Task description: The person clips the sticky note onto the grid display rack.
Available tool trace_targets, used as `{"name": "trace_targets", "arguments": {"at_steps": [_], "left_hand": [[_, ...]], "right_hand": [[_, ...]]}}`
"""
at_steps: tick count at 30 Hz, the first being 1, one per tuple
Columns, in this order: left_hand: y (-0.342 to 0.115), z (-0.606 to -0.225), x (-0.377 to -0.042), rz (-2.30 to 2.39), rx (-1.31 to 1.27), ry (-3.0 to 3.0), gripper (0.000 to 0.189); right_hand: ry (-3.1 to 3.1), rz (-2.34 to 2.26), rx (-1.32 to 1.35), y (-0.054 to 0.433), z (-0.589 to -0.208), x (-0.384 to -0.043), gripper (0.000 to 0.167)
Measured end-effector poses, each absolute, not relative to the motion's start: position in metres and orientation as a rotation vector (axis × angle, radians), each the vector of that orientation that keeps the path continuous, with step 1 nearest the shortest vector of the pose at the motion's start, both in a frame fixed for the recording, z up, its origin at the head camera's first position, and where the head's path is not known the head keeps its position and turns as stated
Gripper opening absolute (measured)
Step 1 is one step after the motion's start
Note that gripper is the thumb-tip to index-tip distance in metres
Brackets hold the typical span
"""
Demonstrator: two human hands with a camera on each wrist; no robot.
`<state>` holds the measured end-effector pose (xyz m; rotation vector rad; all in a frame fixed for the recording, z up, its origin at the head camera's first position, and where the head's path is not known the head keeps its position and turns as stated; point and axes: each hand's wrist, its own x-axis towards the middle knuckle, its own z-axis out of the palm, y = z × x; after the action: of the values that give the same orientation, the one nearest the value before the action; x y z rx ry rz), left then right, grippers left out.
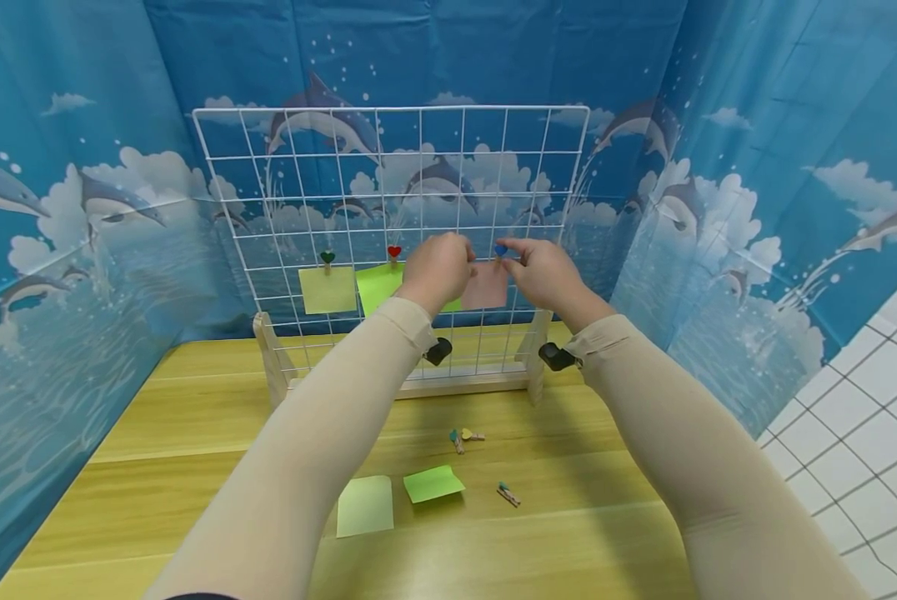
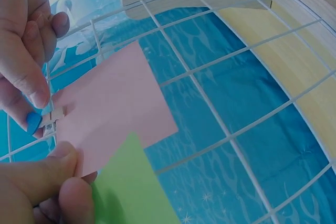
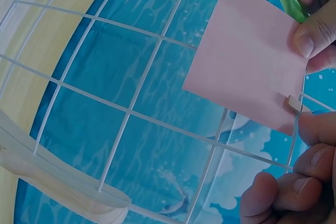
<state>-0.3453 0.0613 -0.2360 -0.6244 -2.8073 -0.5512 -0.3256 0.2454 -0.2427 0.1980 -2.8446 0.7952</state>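
Note:
A pink sticky note hangs against the white wire grid. My left hand pinches its upper left corner between thumb and finger, also visible in the left wrist view. At the other top corner, my right hand pinches a small wooden clothespin with a blue heart. The clothespin's tip lies over the note's top edge by a grid wire. Left of it, a bright green note hangs under a red heart clothespin, partly hidden by my left hand. Further left, a yellow note hangs from a dark green heart clothespin.
Wooden feet hold the grid upright on the wooden table. Nearer lie a pale yellow note, a green note and several loose clothespins. Dolphin-print curtains stand behind and at both sides.

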Motion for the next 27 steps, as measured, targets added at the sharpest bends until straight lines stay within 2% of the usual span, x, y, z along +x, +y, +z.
{"name": "trace_targets", "arguments": {"at_steps": [27], "left_hand": [[0.056, -0.241, -0.331, -0.509, -0.693, -2.715, 0.040]], "right_hand": [[-2.842, 0.776, 0.202, 0.245, -0.244, -0.328, 0.049]]}}
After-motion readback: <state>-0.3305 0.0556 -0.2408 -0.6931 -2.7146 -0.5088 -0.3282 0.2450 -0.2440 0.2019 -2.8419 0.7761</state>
